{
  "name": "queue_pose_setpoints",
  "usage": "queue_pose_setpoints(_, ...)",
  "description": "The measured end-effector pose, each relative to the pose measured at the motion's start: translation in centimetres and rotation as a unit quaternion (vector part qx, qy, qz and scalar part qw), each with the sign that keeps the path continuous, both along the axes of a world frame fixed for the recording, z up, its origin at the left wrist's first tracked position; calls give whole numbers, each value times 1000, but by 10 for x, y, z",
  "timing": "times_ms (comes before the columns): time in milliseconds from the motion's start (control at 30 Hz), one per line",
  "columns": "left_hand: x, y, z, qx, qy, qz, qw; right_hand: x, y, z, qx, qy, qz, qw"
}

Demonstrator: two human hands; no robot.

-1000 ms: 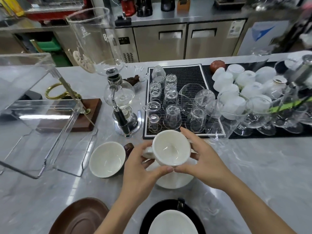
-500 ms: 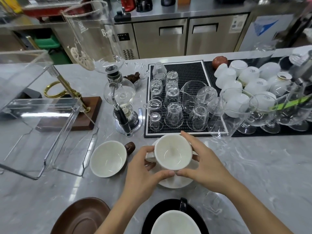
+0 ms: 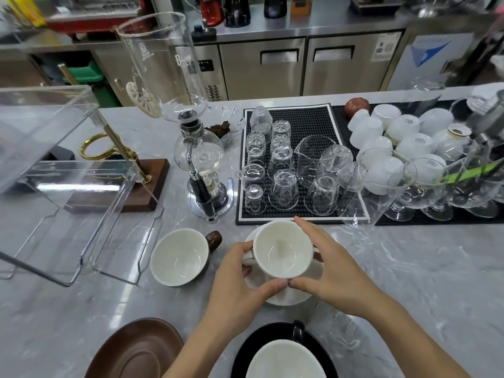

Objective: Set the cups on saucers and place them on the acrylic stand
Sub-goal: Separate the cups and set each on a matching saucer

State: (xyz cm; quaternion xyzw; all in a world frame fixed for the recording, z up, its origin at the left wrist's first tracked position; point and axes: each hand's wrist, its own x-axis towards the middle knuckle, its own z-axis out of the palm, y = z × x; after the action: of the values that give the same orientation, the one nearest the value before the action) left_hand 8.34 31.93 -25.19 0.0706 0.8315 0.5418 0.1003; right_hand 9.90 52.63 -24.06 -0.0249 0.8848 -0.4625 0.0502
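Observation:
A white cup (image 3: 282,248) sits over a white saucer (image 3: 289,294) on the marble counter. My left hand (image 3: 240,279) holds the cup's left side and handle. Around the cup's right side wraps my right hand (image 3: 327,274). A brown-handled cup (image 3: 178,256) with a white inside stands to the left on the bare counter. An empty brown saucer (image 3: 136,350) lies at the near edge. Beside it a black-handled cup (image 3: 283,360) rests on a black saucer (image 3: 319,347). The clear acrylic stand (image 3: 68,192) stands at the left.
A glass siphon brewer (image 3: 196,159) stands behind the brown-handled cup. A black mat (image 3: 308,118) holds several upturned glasses. White cups (image 3: 403,129) and stemmed glasses (image 3: 425,186) crowd the right. A wooden base (image 3: 114,186) with a brass ring sits behind the stand.
Both hands have brought the white cup down from a tilted hold to level over the white saucer. The view has shifted slightly.

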Motion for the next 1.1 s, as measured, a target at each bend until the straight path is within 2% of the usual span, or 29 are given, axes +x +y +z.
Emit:
queue_pose_setpoints(767, 3, -8, 10, -137, 80, -55, 986, 2, -1, 13, 24, -10, 20, 999)
queue_pose_setpoints(1100, 9, -24, 32, -134, 163, 9, 977, -2, -12, 34, 70, 25, 46, 996)
